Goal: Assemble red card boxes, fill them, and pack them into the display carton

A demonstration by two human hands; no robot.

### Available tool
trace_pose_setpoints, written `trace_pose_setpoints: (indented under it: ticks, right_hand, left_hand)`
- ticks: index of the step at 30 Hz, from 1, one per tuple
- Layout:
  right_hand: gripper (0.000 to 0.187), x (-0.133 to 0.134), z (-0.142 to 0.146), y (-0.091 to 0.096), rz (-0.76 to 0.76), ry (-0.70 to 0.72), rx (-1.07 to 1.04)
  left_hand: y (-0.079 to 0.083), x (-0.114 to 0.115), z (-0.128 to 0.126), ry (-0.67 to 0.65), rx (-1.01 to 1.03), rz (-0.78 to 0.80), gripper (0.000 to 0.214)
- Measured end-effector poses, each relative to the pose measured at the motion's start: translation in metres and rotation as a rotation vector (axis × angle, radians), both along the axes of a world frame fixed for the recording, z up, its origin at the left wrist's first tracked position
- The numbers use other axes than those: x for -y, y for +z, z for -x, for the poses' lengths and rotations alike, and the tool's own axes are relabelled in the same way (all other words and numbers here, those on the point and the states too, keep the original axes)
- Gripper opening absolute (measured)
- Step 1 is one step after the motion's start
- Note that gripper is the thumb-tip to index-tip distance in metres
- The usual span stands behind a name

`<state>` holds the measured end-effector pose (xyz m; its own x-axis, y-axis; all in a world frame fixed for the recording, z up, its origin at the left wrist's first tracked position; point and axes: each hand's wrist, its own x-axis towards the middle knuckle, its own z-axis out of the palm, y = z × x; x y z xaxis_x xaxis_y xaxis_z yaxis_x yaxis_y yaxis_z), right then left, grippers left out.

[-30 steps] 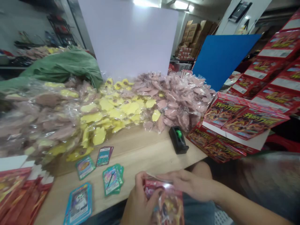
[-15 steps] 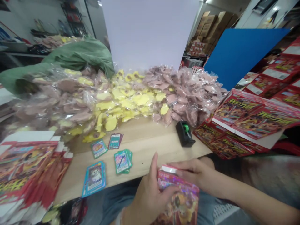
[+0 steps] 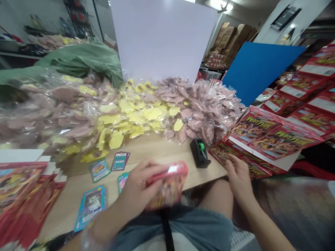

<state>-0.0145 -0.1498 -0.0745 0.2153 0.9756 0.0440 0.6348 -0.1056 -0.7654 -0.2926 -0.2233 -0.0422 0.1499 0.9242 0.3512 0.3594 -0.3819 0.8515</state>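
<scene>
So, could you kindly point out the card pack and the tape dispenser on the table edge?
Card pack (image 3: 167,190), head view, on its printed front.
Tape dispenser (image 3: 197,156), head view, on its black body.

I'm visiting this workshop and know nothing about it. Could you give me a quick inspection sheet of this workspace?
Surface: light wooden tabletop.
Job's things: glossy red pack, gripped in the left hand.
Hands: left hand holds the pack above the table; right hand is open, beside the red printed boxes.
Clutter: trading cards, black tape dispenser, yellow and pink shapes in clear bags.
Cables: nothing seen.
Surroundings: white board, blue board, cardboard cartons.
</scene>
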Motion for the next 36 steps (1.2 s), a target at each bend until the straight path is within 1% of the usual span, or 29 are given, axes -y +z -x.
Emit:
trace_pose_setpoints:
  ticks: [1, 3, 4, 6, 8, 10, 13, 15, 17, 18, 20, 23, 24, 25, 27, 29, 30, 31, 32, 33, 34, 35, 36]
  right_hand:
    - [0.043, -0.019, -0.009, -0.008, 0.126, -0.060, -0.037]
    - [0.038, -0.054, -0.017, -0.019, 0.393, -0.099, -0.137]
    - [0.033, -0.067, -0.017, -0.022, 0.476, -0.086, -0.177]
    - [0.025, -0.086, -0.015, -0.025, 0.625, -0.072, -0.272]
    - [0.018, -0.092, -0.013, -0.026, 0.695, -0.054, -0.362]
    - [0.015, -0.087, -0.014, -0.028, 0.663, -0.032, -0.451]
    - [0.016, -0.066, -0.020, -0.041, 0.494, -0.013, -0.557]
    - [0.020, -0.048, -0.024, -0.052, 0.390, -0.023, -0.576]
    - [0.026, -0.029, -0.023, -0.057, 0.331, -0.039, -0.567]
    - [0.029, -0.019, -0.019, -0.054, 0.316, -0.043, -0.559]
    - [0.030, 0.001, 0.000, -0.039, 0.325, 0.008, -0.622]
    - [0.034, 0.022, 0.048, -0.008, 0.376, 0.175, -0.908]
    - [0.037, 0.025, 0.065, -0.002, 0.368, 0.173, -0.984]
    - [0.039, 0.027, 0.079, 0.000, 0.348, 0.135, -1.026]
    - [0.041, 0.028, 0.093, -0.007, 0.283, 0.014, -0.970]
    - [0.039, 0.031, 0.088, -0.021, 0.216, -0.051, -0.863]
    - [0.038, 0.033, 0.079, -0.027, 0.165, -0.051, -0.794]
    - [0.038, 0.035, 0.070, -0.031, 0.104, -0.028, -0.724]
    - [0.044, 0.037, 0.061, -0.032, 0.047, 0.025, -0.667]
    - [0.051, 0.037, 0.055, -0.033, 0.011, 0.109, -0.629]
    - [0.054, 0.034, 0.051, -0.032, 0.002, 0.207, -0.579]
    - [0.050, 0.029, 0.051, -0.032, 0.017, 0.292, -0.524]
    - [0.043, 0.021, 0.054, -0.033, 0.051, 0.349, -0.471]
  left_hand:
    - [0.000, -0.015, 0.001, 0.021, -0.055, -0.113, 0.032]
    - [-0.008, -0.041, -0.007, -0.033, -0.142, -0.226, 0.037]
    - [-0.014, -0.051, -0.013, -0.075, -0.184, -0.226, 0.039]
    - [-0.022, -0.063, -0.024, -0.126, -0.313, -0.139, 0.043]
    - [-0.021, -0.065, -0.029, -0.133, -0.476, -0.028, 0.043]
    - [-0.013, -0.063, -0.030, -0.135, -0.617, 0.071, 0.037]
    - [-0.001, -0.063, -0.029, -0.137, -0.690, 0.153, 0.028]
    - [0.001, -0.065, -0.031, -0.129, -0.715, 0.174, 0.026]
    - [0.001, -0.068, -0.033, -0.111, -0.736, 0.181, 0.024]
    - [0.001, -0.069, -0.034, -0.100, -0.744, 0.186, 0.023]
    - [0.001, -0.068, -0.038, -0.080, -0.767, 0.197, 0.020]
    - [-0.001, -0.064, -0.047, -0.073, -0.803, 0.192, 0.019]
    - [-0.002, -0.062, -0.051, -0.069, -0.811, 0.182, 0.019]
    - [-0.004, -0.059, -0.053, -0.066, -0.817, 0.173, 0.020]
    - [-0.004, -0.053, -0.057, -0.069, -0.829, 0.148, 0.024]
    - [-0.001, -0.049, -0.058, -0.104, -0.840, 0.119, 0.028]
    - [0.003, -0.048, -0.058, -0.136, -0.835, 0.109, 0.030]
    - [0.007, -0.048, -0.057, -0.174, -0.815, 0.103, 0.030]
    - [0.013, -0.050, -0.056, -0.223, -0.782, 0.106, 0.029]
    - [0.018, -0.053, -0.056, -0.286, -0.740, 0.124, 0.026]
    - [0.022, -0.057, -0.054, -0.331, -0.698, 0.142, 0.022]
    - [0.027, -0.062, -0.052, -0.344, -0.664, 0.152, 0.019]
    - [0.032, -0.066, -0.047, -0.320, -0.646, 0.151, 0.019]
